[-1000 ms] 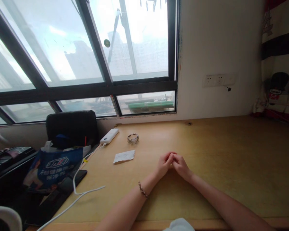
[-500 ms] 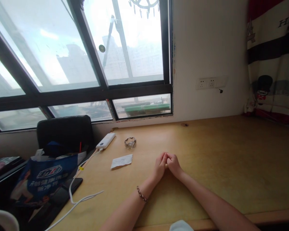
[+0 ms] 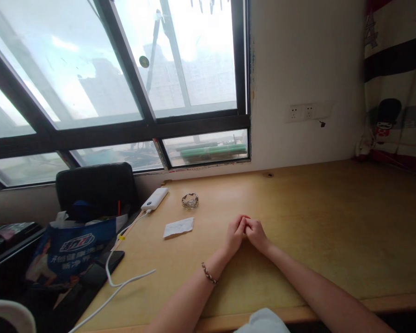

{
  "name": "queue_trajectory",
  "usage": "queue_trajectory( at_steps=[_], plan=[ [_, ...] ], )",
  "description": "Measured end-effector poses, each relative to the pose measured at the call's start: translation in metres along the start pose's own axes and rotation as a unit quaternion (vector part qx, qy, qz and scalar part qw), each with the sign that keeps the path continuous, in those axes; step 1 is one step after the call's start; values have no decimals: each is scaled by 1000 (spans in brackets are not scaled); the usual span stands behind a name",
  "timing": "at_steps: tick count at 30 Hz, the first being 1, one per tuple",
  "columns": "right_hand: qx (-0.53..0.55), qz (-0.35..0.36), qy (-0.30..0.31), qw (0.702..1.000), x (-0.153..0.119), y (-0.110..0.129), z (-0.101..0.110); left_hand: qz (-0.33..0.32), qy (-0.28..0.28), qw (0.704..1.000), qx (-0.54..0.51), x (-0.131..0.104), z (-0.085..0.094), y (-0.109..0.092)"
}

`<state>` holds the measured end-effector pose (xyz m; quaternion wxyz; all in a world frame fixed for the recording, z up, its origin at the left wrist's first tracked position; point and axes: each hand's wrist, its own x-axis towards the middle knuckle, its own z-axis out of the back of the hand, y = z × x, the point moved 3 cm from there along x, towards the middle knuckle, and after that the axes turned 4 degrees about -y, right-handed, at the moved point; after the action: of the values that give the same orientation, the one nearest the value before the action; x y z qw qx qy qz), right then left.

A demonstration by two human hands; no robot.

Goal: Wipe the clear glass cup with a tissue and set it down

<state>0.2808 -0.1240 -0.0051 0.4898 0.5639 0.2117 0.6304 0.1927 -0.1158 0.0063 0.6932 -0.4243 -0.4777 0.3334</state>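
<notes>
Biggest first: dark-framed window (image 3: 100,83) at back left, then wooden desk (image 3: 333,231) set tight to the wall below, probably to use that daylight. Black chair (image 3: 95,185) off the desk's left side; blue printed bag (image 3: 74,254) in front of its backrest, likely parked there to save desk space; can't see what's underneath. Then left hand (image 3: 235,235) and right hand (image 3: 256,235), touching each other near mid-desk, forearms angled in from the near edge. Fingers closed, folded in against each other; nothing visible in the grip, can't tell about inside the palms. Looks like a resting clasp. White cable (image 3: 107,266) down the desk's left edge, one tip loose on the wood, apparently slack for reach. White power bank (image 3: 155,199) at the far left edge, cable meeting its near end, probably put there to keep the lead off to the side. White paper slip (image 3: 179,227) flat on the desk, left of the hands and apart from both. Silvery bangle (image 3: 190,205) just beyond the slip, not touching. Smallest: braided bracelet (image 3: 209,274) around left wrist, simply worn.
</notes>
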Motion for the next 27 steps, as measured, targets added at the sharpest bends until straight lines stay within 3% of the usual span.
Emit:
queue_trajectory(
  at_steps=[13, 19, 23, 27],
  plan=[
    [35, -23, 10, 999, 0, 0, 7, -11, 16, 999, 26, 0, -3, -1],
    [0, -5, 6, 1000, 0, -4, 10, -26, 28, 986, 160, -2, -1, -3],
    [-34, -19, -16, 999, 3, -5, 19, -27, -41, 936, 348, 0, 11, -5],
    [-50, -55, -44, 996, 6, -9, 26, 34, -156, 825, 543, 7, 31, 5]
  ],
)
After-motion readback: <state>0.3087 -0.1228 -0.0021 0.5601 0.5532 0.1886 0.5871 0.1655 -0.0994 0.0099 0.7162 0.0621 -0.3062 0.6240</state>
